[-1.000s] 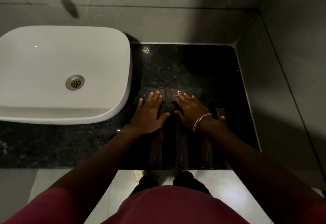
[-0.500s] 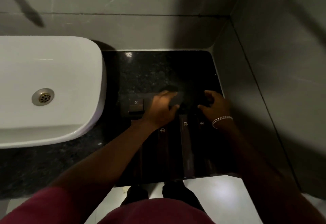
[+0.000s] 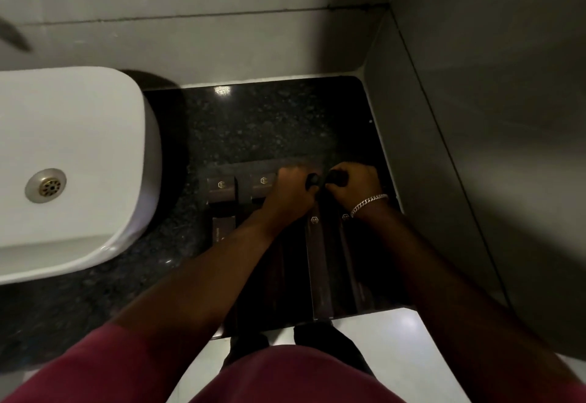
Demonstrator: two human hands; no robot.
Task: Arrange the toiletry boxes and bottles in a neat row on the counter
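A white sink (image 3: pixel 73 161) sits at the left end of the dark counter (image 3: pixel 260 123). Next to it, two short dark boxes (image 3: pixel 221 188) stand side by side, each with a small gold mark on top. They look like thin card, so they are likely light and easy to dent; it would be best to hold them by their flat sides and not squeeze hard. Then comes the left hand (image 3: pixel 287 195), closed around a small dark bottle (image 3: pixel 312 179) with only its cap end poking out. Just beside it, the right hand (image 3: pixel 356 185), with a silver bracelet (image 3: pixel 369 203) on the wrist, is closed around a second bottle (image 3: pixel 334 177). The two caps almost touch. The bottles look smooth and round, so they may slip or roll; a full grip around the middle seems safest. Under the hands, long boxes (image 3: pixel 318 263) lie flat in a row toward the counter's front edge. They look stiff but light, and should slide easily with a push on the end. It is too dark to see more.
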